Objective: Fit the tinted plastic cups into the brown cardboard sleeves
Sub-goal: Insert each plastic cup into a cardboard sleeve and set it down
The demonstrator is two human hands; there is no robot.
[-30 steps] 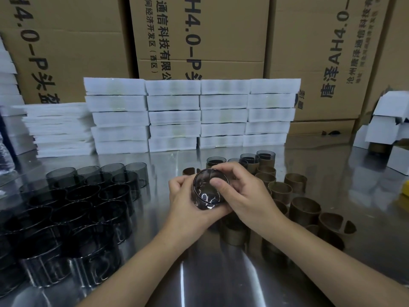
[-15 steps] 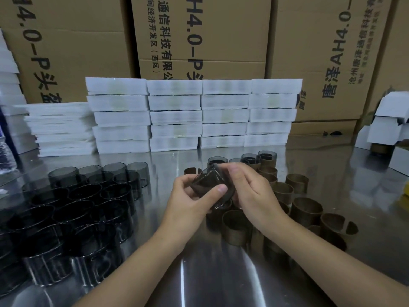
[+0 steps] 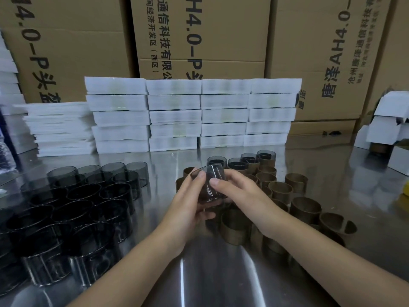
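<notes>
Table (image 3: 199, 275): hands (image 3: 188, 204) (image 3: 245, 196) half-hide cup (image 3: 213, 173) (edges blurred).

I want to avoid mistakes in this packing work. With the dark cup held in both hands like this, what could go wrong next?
The tinted plastic cup is pinched in the air between the left hand and right hand; it may slip onto the steel table. The brown cardboard sleeves stand crowded close by the right wrist, so a low move could topple them.
</notes>
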